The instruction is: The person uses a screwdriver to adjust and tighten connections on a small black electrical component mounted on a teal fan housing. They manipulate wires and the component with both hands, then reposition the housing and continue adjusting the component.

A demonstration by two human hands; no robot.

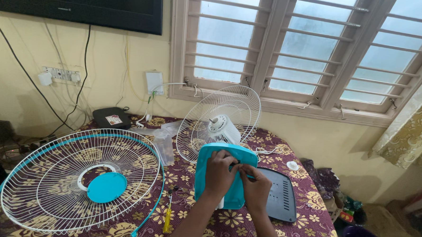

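Head view shows me both hands on a turquoise fan base (220, 180), which stands tilted against a dark grey plate (281, 195) on the table (306, 217). My left hand (219, 173) lies over the front of the base with its fingers curled together on the surface. My right hand (255, 187) is just beside it, its fingers pinched on something small that I cannot make out. Behind the base stands the fan's rear grille (220, 121) with its white motor. Left of the base lies the front grille (80, 181), flat, ringed in turquoise. A yellow-handled screwdriver (168, 216) lies between the front grille and the base.
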